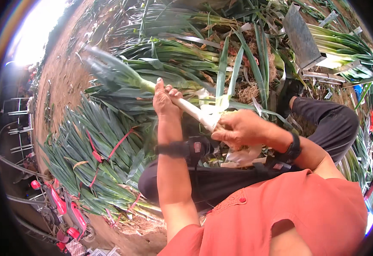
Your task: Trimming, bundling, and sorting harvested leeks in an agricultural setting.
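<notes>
Slanting across the middle is a large green onion (193,110), its pale stalk toward me and its blurred green leaves up to the left. My left hand (167,100) is closed round the stalk, with the thumb pointing up along it. At the root end, my right hand (244,127) grips the same onion with bent fingers. A loose peeled outer leaf (223,102) stands up beside the right hand, its green tips spreading upward. The right fingers partly hide the root end, so I cannot tell exactly how they hold it.
Loose green onions (165,64) lie heaped ahead. A bundle (105,149) tied with red strips is at left. A metal plate (302,38) stands at upper right, near more onions (338,42). A red wheeled machine (67,209) sits at lower left on bare soil.
</notes>
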A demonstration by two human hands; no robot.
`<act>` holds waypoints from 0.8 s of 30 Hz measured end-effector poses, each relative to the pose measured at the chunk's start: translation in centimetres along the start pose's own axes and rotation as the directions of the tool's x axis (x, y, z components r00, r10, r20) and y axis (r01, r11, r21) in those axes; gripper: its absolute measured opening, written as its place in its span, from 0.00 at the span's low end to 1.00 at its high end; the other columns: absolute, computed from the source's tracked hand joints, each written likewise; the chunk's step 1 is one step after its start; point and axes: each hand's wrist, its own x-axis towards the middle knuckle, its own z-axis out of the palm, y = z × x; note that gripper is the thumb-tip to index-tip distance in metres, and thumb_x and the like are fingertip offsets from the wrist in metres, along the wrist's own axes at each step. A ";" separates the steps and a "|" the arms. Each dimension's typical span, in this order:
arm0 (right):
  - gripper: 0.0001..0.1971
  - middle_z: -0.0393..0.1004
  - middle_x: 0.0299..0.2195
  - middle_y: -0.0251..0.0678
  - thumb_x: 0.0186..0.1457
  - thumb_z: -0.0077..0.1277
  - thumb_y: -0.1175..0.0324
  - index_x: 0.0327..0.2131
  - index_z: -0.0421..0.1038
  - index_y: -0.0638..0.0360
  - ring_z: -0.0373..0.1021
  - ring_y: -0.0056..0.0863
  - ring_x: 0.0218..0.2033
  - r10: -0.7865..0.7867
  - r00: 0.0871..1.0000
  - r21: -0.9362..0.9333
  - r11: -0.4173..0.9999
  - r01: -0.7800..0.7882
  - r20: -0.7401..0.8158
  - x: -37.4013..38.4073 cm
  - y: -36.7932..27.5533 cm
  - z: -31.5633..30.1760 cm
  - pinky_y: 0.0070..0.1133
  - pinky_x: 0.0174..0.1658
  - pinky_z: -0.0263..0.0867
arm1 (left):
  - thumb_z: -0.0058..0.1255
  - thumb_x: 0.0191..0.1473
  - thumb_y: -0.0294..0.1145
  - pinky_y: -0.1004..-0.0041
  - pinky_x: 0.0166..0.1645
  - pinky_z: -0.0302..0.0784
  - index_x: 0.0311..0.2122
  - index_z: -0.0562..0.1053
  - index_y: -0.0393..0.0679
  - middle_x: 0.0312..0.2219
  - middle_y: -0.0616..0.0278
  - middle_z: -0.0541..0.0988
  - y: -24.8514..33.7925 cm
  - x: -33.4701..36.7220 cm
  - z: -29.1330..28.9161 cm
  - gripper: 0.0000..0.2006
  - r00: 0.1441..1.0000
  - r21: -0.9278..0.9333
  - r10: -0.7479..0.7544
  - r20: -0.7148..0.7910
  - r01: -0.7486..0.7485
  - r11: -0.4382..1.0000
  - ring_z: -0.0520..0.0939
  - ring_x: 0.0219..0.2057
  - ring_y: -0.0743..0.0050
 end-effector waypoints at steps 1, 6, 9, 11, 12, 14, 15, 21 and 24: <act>0.23 0.68 0.17 0.40 0.50 0.47 0.47 0.24 0.68 0.63 0.68 0.33 0.18 0.032 0.998 -0.205 0.979 -0.022 0.049 0.4 -0.1 -1.4 0.29 0.22 0.60 | 0.47 0.52 0.37 0.83 0.14 0.59 0.26 0.60 0.50 0.16 0.73 0.60 0.2 -0.3 0.3 0.10 1.000 -0.019 0.013 0.004 -0.013 1.000 0.60 0.12 0.86; 0.24 0.70 0.30 0.44 0.54 0.40 0.49 0.36 0.69 0.65 0.68 0.33 0.35 -0.259 0.913 0.230 0.913 0.338 -0.315 5.7 0.2 -1.6 0.23 0.38 0.61 | 0.47 0.52 0.36 0.82 0.14 0.58 0.27 0.60 0.49 0.16 0.72 0.61 0.9 -0.8 1.0 0.09 0.998 -0.075 0.027 0.058 -0.023 0.997 0.60 0.12 0.85; 0.23 0.67 0.29 0.34 0.61 0.29 0.53 0.39 0.64 0.65 0.64 0.20 0.33 -0.393 0.919 0.281 0.885 0.372 0.019 7.8 0.2 2.1 0.18 0.37 0.60 | 0.47 0.52 0.35 0.82 0.14 0.58 0.28 0.60 0.49 0.15 0.72 0.61 1.4 -0.8 1.1 0.09 0.999 -0.057 0.021 0.031 -0.019 0.998 0.60 0.12 0.85; 0.24 0.67 0.24 0.33 0.60 0.29 0.51 0.35 0.66 0.64 0.64 0.18 0.28 -0.126 0.931 0.447 0.893 -0.044 0.343 6.8 -1.1 1.4 0.17 0.33 0.60 | 0.47 0.52 0.34 0.83 0.14 0.58 0.26 0.60 0.49 0.16 0.73 0.61 2.1 -0.5 0.2 0.09 0.999 -0.063 0.040 -0.005 -0.041 0.997 0.60 0.11 0.87; 0.24 0.65 0.22 0.33 0.60 0.29 0.51 0.31 0.66 0.64 0.61 0.20 0.27 -0.072 0.933 0.484 0.867 -0.116 0.352 5.9 -1.3 1.6 0.20 0.32 0.59 | 0.46 0.52 0.34 0.83 0.14 0.58 0.26 0.60 0.49 0.15 0.73 0.61 2.1 -0.5 0.0 0.09 0.996 -0.038 0.082 -0.022 -0.083 0.996 0.60 0.11 0.87; 0.26 0.63 0.19 0.32 0.60 0.30 0.49 0.25 0.66 0.64 0.57 0.22 0.23 -0.099 0.960 0.556 0.829 -0.065 0.261 4.2 -1.1 1.7 0.22 0.31 0.58 | 0.46 0.52 0.35 0.83 0.14 0.58 0.26 0.60 0.50 0.15 0.74 0.61 2.2 -0.4 -0.2 0.09 0.996 -0.050 0.073 -0.046 -0.076 0.996 0.60 0.11 0.87; 0.28 0.63 0.18 0.32 0.59 0.31 0.47 0.24 0.66 0.64 0.57 0.21 0.22 -0.048 0.952 0.578 0.804 -0.142 0.302 3.2 -0.9 1.4 0.21 0.30 0.58 | 0.46 0.53 0.35 0.83 0.14 0.58 0.25 0.60 0.50 0.15 0.74 0.61 2.3 -0.3 -0.2 0.09 0.996 -0.056 0.068 -0.055 -0.071 0.996 0.60 0.11 0.87; 0.22 0.66 0.16 0.33 0.58 0.35 0.53 0.24 0.68 0.61 0.59 0.21 0.20 0.039 0.952 0.370 0.916 -0.156 0.305 -4.7 0.5 -1.3 0.22 0.26 0.59 | 0.45 0.53 0.35 0.78 0.14 0.56 0.25 0.61 0.50 0.14 0.73 0.60 4.1 2.6 -3.9 0.08 0.967 -0.002 0.214 -0.137 -0.216 0.976 0.59 0.11 0.83; 0.18 0.67 0.16 0.35 0.57 0.39 0.58 0.24 0.69 0.62 0.60 0.25 0.17 0.266 0.896 0.394 0.827 -0.402 0.357 -10.6 5.0 -2.5 0.22 0.24 0.59 | 0.44 0.52 0.35 0.77 0.15 0.56 0.21 0.59 0.49 0.13 0.72 0.60 8.4 4.6 -7.7 0.12 0.941 -0.092 0.270 -0.202 -0.293 0.952 0.60 0.11 0.82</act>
